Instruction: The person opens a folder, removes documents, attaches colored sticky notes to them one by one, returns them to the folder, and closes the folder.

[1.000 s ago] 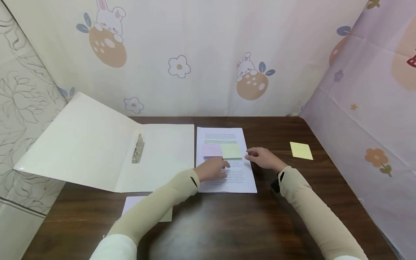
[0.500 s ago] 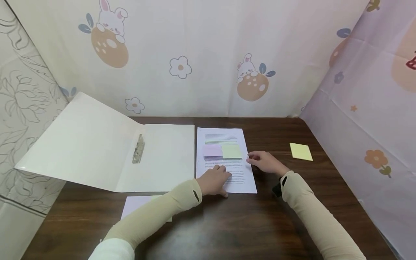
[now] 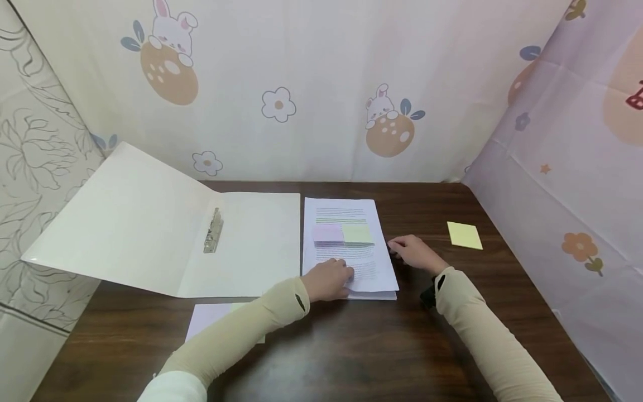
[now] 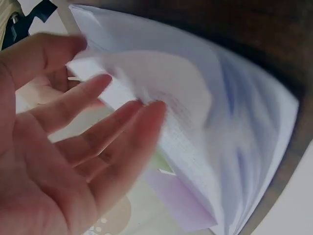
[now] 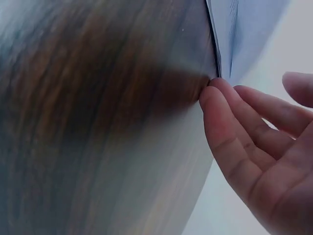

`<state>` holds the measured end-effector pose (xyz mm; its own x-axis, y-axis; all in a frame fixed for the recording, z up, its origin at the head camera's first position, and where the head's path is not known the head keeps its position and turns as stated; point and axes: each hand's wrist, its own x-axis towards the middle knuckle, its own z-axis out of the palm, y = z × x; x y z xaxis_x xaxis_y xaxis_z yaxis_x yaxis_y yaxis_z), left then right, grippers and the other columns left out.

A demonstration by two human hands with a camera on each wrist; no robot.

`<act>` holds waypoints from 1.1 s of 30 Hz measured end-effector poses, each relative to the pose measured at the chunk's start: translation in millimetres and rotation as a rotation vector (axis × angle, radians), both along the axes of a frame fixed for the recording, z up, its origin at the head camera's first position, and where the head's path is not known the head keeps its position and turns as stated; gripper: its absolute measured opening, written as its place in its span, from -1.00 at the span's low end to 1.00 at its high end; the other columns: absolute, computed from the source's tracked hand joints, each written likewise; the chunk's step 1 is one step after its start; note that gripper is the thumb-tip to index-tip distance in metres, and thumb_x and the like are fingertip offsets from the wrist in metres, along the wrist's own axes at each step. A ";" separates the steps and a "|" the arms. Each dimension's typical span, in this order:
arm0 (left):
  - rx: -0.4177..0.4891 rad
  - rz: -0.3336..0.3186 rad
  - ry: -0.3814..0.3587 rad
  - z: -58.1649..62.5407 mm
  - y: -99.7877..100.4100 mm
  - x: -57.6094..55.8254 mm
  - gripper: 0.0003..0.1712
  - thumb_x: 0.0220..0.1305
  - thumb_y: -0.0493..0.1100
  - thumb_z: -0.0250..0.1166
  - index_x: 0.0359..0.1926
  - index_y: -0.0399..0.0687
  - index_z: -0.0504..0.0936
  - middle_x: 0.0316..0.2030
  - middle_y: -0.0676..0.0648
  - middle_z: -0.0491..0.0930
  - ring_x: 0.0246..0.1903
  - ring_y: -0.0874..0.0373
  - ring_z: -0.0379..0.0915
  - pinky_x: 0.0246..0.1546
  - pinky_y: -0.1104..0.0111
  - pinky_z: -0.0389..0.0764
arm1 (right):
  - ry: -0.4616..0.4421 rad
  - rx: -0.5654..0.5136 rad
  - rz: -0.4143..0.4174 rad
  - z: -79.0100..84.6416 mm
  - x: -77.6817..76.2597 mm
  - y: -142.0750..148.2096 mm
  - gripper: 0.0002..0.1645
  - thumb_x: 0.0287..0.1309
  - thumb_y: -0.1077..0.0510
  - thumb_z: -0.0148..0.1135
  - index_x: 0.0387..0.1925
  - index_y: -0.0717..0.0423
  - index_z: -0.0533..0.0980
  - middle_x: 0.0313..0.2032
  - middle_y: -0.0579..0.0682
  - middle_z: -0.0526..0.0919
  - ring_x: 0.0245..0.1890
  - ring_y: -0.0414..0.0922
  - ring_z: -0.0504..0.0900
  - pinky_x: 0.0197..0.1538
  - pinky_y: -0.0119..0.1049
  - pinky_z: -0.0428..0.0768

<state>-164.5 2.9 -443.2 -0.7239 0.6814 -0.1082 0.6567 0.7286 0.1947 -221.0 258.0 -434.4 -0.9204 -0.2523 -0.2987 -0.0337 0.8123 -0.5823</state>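
Note:
A stack of printed sheets [image 3: 384, 276] lies on the dark wooden table. My left hand [image 3: 326, 281] grips the near edge of the top sheet [image 4: 190, 127], which bends up off the stack in the left wrist view. A purple sticky note pad [image 3: 329, 233] and a green sticky note pad [image 3: 357, 234] lie side by side on the top sheet. My right hand [image 3: 414, 252] is at the stack's right side. In the right wrist view its fingertips [image 5: 215, 105] rest by the paper edge, thumb apart from the other fingers.
A white folder [image 3: 251, 240] stands open left of the stack, its metal clip [image 3: 213, 231] showing. A yellow sticky note pad [image 3: 464, 235] sits at the right. A purple paper [image 3: 206, 318] with green beside it lies partly under the left forearm. Patterned curtains [image 3: 321, 84] surround the table.
The top sheet's near edge has come up and away from the stack's front edge. My left hand came back toward the near edge; my right hand slid slightly down along the right side.

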 end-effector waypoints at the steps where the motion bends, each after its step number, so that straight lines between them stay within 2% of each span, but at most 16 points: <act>1: 0.021 0.001 0.013 0.5 -0.7 0.3 -0.75 0.19 -0.02 0.35 -0.13 0.03 0.68 -0.29 0.02 0.61 -0.31 0.16 0.50 -0.32 0.36 0.54 | -0.008 -0.001 -0.008 0.3 -0.1 0.2 -0.55 0.47 0.12 -0.11 0.12 0.37 0.49 -0.07 0.29 0.64 -0.15 0.05 0.63 -0.22 -0.17 0.64; 6: 0.145 0.063 0.135 9.3 -7.2 2.0 -0.92 0.19 -0.09 0.30 -0.35 0.06 0.69 -0.45 0.05 0.59 -0.47 0.19 0.50 -0.50 0.38 0.48 | -0.033 -0.001 -0.011 -0.1 -1.3 -1.0 -0.56 0.47 0.17 -0.15 0.15 0.39 0.46 -0.09 0.29 0.63 -0.20 0.01 0.61 -0.25 -0.19 0.64; 10: 0.260 0.150 0.149 22.4 -15.8 1.5 -0.94 0.17 -0.13 0.29 -0.39 0.03 0.67 -0.51 0.09 0.57 -0.54 0.25 0.44 -0.54 0.44 0.41 | -0.033 -0.015 0.000 -1.3 -3.9 -2.0 -0.55 0.46 0.23 -0.18 0.18 0.42 0.43 -0.16 0.29 0.63 -0.26 -0.01 0.60 -0.28 -0.21 0.63; 15: 0.395 0.240 0.093 33.9 -27.0 0.6 -0.93 0.20 -0.18 0.27 -0.38 -0.05 0.65 -0.49 0.06 0.59 -0.50 0.27 0.40 -0.46 0.50 0.39 | -0.033 -0.016 0.003 -2.6 -5.1 -1.8 -0.48 0.41 0.13 -0.01 0.25 0.39 0.34 -0.23 0.22 0.61 -0.34 -0.04 0.55 -0.31 -0.25 0.58; 19: 0.491 0.296 0.073 38.7 -36.5 1.1 -0.93 0.21 -0.19 0.27 -0.37 -0.08 0.64 -0.43 0.02 0.61 -0.48 0.25 0.41 -0.44 0.50 0.41 | -0.022 0.066 0.077 -6.4 -4.7 -5.1 -0.20 0.26 0.01 0.23 0.34 0.41 0.22 -0.25 0.16 0.59 -0.36 -0.07 0.51 -0.31 -0.26 0.51; 23: 0.592 0.372 0.021 41.1 -46.2 0.0 -0.92 0.24 -0.19 0.27 -0.35 -0.10 0.63 -0.39 -0.01 0.64 -0.47 0.24 0.43 -0.47 0.51 0.43 | -0.013 0.162 0.165 -10.3 -4.8 -13.1 0.07 0.09 -0.07 0.40 0.38 0.48 0.11 -0.06 0.28 0.57 -0.20 -0.01 0.51 -0.08 -0.11 0.55; 26: 0.687 0.434 -0.044 41.1 -55.6 -1.7 -0.92 0.25 -0.20 0.26 -0.33 -0.13 0.62 -0.35 -0.04 0.64 -0.51 0.25 0.46 -0.53 0.51 0.49 | -0.022 0.212 0.170 -12.2 -4.0 -19.0 0.14 0.03 -0.08 0.45 0.39 0.49 0.08 0.17 0.42 0.45 0.02 0.10 0.52 0.16 0.08 0.49; 28: 0.759 0.475 -0.097 41.2 -64.9 -3.1 -0.91 0.26 -0.21 0.25 -0.31 -0.16 0.61 -0.35 -0.07 0.63 -0.55 0.25 0.49 -0.56 0.48 0.54 | -0.031 0.232 0.167 -12.8 -3.9 -21.7 0.15 0.03 -0.07 0.45 0.40 0.48 0.08 0.26 0.47 0.35 0.13 0.15 0.48 0.24 0.16 0.42; 31: 0.856 0.553 -0.175 43.3 -83.4 -4.4 -0.87 0.29 -0.20 0.23 -0.27 -0.19 0.60 -0.37 -0.11 0.64 -0.65 0.24 0.51 -0.59 0.41 0.57 | -0.034 0.257 0.172 -13.0 -5.4 -22.9 0.15 0.02 -0.10 0.45 0.40 0.46 0.08 0.25 0.47 0.36 0.11 0.15 0.47 0.22 0.13 0.43; 33: 0.897 0.601 -0.203 44.0 -97.2 -6.1 -0.83 0.32 -0.16 0.22 -0.25 -0.21 0.61 -0.39 -0.14 0.65 -0.67 0.24 0.52 -0.56 0.38 0.59 | -0.042 0.263 0.172 -12.4 -7.7 -23.0 0.16 0.01 -0.11 0.45 0.41 0.45 0.08 0.10 0.44 0.48 -0.01 0.09 0.50 0.15 0.03 0.47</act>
